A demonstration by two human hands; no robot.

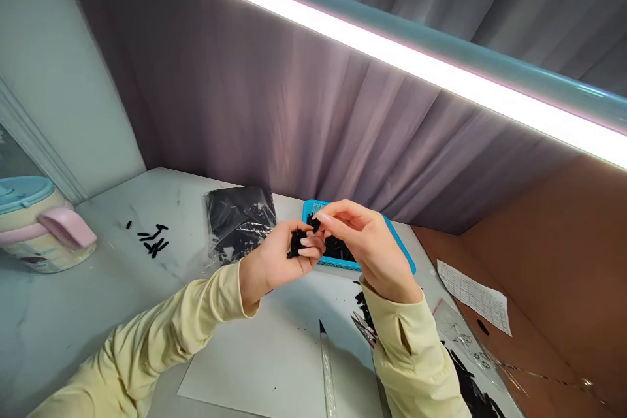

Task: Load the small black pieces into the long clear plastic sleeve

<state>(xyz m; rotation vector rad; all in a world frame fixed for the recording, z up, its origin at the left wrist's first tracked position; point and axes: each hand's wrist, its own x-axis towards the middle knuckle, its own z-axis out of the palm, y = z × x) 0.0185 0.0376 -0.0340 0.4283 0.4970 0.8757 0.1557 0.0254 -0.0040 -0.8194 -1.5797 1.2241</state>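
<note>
My left hand (289, 251) is cupped, its fingers curled around a clump of small black pieces (296, 243). Close beside it, my right hand (367, 235) pinches a small black piece (313, 222) between thumb and fingertips, just above the left fingers. The exact kind of these pieces is too small to make out. Behind and below both hands lies a blue tray (404, 248) with more black pieces in it, partly covered by the right hand. Under the right wrist, scissors (363, 328) lie partly hidden by the sleeve.
A clear bag with black material (240, 215) lies left of the tray. Small black pieces (155, 243) are scattered farther left, near a cup with a pink handle (68, 228). A white sheet (255, 366) and a pointed pen-like tool (326, 366) lie in front. A lit tube lamp (392, 55) hangs above.
</note>
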